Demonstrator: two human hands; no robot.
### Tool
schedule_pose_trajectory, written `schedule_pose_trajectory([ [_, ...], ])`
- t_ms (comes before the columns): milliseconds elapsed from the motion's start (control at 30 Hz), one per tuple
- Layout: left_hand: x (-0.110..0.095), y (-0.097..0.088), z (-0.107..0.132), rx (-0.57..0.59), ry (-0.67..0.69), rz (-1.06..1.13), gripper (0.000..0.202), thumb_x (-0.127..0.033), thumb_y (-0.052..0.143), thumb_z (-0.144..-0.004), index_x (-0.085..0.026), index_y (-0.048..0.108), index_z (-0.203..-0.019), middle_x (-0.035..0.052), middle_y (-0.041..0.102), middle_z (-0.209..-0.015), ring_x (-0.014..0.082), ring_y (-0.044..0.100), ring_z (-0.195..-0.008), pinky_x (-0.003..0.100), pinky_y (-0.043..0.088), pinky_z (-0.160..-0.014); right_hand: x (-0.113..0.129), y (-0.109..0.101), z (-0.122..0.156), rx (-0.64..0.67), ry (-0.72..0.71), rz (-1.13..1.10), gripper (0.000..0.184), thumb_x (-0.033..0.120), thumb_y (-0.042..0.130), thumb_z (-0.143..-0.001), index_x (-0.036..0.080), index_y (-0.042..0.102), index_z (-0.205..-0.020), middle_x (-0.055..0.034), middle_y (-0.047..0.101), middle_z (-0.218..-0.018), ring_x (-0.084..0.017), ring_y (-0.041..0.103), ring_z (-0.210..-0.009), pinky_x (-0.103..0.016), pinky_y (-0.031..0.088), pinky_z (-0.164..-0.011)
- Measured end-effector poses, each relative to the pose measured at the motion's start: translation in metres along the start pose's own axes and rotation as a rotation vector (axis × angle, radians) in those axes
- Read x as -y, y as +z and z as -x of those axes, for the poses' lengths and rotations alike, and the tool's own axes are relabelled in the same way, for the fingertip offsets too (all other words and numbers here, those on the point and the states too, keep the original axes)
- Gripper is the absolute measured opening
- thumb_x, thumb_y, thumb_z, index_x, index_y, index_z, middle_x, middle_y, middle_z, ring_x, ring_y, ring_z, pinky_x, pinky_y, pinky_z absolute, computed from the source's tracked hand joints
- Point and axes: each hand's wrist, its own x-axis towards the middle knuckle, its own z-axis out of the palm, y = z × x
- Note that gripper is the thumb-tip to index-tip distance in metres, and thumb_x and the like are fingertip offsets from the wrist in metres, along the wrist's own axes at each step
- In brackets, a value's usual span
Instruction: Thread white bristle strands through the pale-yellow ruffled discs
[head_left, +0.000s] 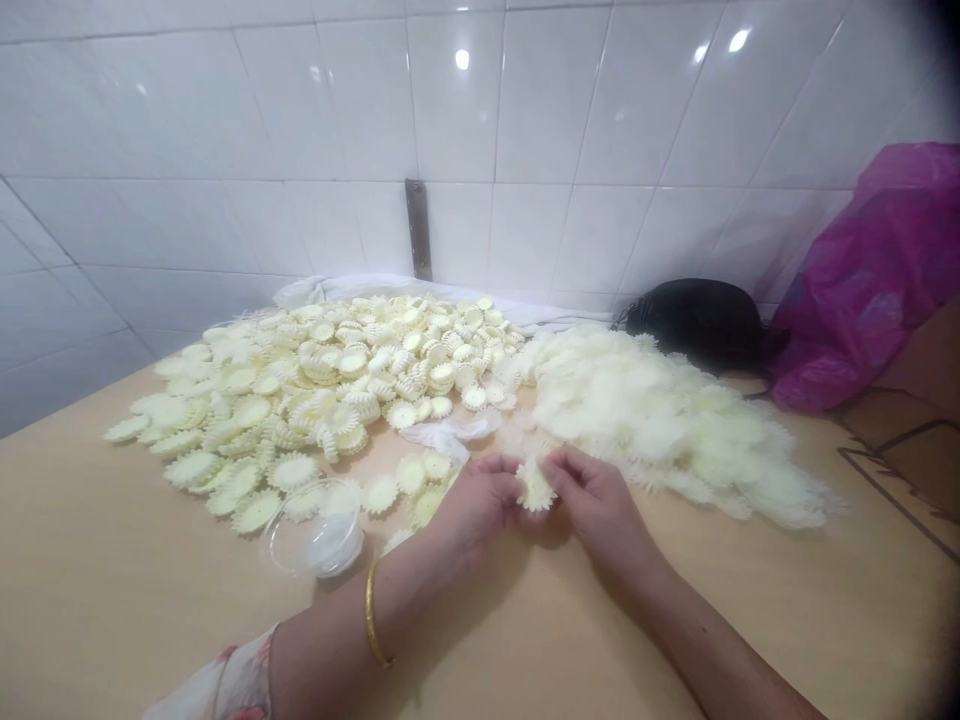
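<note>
Fingers [501,470] on your left hand [476,505] and right hand [600,510] are closed on one scalloped cream disc [535,488], pinching it from both sides. It sits between your hands, in front of two heaps on the desk [135,590]. To your left lies a heap of ridged discs [322,380], with a small clear bowl [315,530] at its near edge, just beside your left wrist. To your right is a heap of flat, frilled discs [660,425]. A white cloth [450,433] lies where the heaps nearly meet. Behind them, the desk's back edge meets a tiled wall [225,100]. A black bag [697,320] and a magenta plastic bag [870,280] sit at the far right.
</note>
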Motion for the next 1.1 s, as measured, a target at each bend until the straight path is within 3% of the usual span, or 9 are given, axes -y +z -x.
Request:
schedule_pose_trajectory([
  [167,0.004,-0.003,-0.002,0.012,0.018,-0.064,0.016,-0.001,0.055,-0.060,-0.013,0.049,-0.067,0.0028,0.057,-0.056,0.0142,0.057,-0.049,0.024,0.044,-0.045,-0.001,-0.001,0.000,0.106,0.024,-0.029,0.028,0.037,0.050,-0.080,0.018,0.053,-0.060,0.0003,0.052,-0.053,-0.014,0.048,-0.053,-0.025,0.038,-0.050],
  [300,0.004,0.001,0.001,-0.068,0.051,-0.082,0.019,-0.005,0.059,-0.062,-0.015,0.043,-0.063,0.0003,0.054,-0.052,0.0118,0.053,-0.043,0.022,0.041,-0.041,0.003,-0.004,0.000,0.015,-0.080,0.080,0.027,0.040,0.049,-0.081,0.019,0.058,-0.067,-0.0022,0.057,-0.064,-0.015,0.051,-0.060,-0.026,0.040,-0.053],
  [433,0.003,0.006,0.005,-0.118,0.068,0.016,0.026,-0.007,0.063,-0.064,-0.017,0.039,-0.063,-0.0047,0.046,-0.046,0.0078,0.047,-0.040,0.019,0.037,-0.041,0.005,0.000,0.002,-0.008,-0.132,0.172,0.023,0.040,0.063,-0.070,0.020,0.061,-0.080,-0.0029,0.060,-0.077,-0.017,0.053,-0.070,-0.029,0.043,-0.062],
  [533,0.004,0.004,0.003,-0.091,0.049,0.033,0.021,-0.010,0.062,-0.067,-0.016,0.042,-0.065,-0.0034,0.049,-0.048,0.0066,0.045,-0.040,0.019,0.038,-0.041,0.002,0.004,0.003,0.010,-0.146,0.195,0.019,0.036,0.064,-0.069,0.020,0.061,-0.079,-0.0024,0.058,-0.077,-0.018,0.053,-0.072,-0.030,0.043,-0.065],
  [700,0.006,-0.002,-0.002,-0.002,-0.013,0.012,0.013,-0.017,0.062,-0.072,-0.013,0.049,-0.071,0.0009,0.053,-0.060,0.0093,0.052,-0.046,0.021,0.041,-0.043,-0.004,0.001,-0.001,0.032,-0.025,-0.026,0.021,0.038,0.057,-0.074,0.019,0.065,-0.075,-0.0039,0.061,-0.071,-0.018,0.054,-0.066,-0.030,0.043,-0.058],
  [900,0.009,-0.005,-0.003,0.039,0.000,-0.022,0.020,-0.004,0.060,-0.063,-0.015,0.046,-0.070,-0.0010,0.053,-0.058,0.0127,0.055,-0.045,0.024,0.043,-0.044,-0.001,0.000,0.000,-0.046,0.009,-0.031,0.020,0.033,0.054,-0.077,0.018,0.058,-0.063,0.0000,0.056,-0.061,-0.015,0.049,-0.059,-0.026,0.040,-0.057],
  [1100,0.008,-0.002,-0.001,0.020,-0.025,-0.122,0.012,-0.004,0.057,-0.062,-0.013,0.049,-0.066,0.0016,0.054,-0.053,0.0135,0.056,-0.046,0.025,0.043,-0.046,-0.003,-0.001,-0.001,-0.099,0.005,-0.067,0.021,0.033,0.056,-0.077,0.019,0.054,-0.061,0.0032,0.050,-0.056,-0.013,0.045,-0.057,-0.024,0.037,-0.057],
])
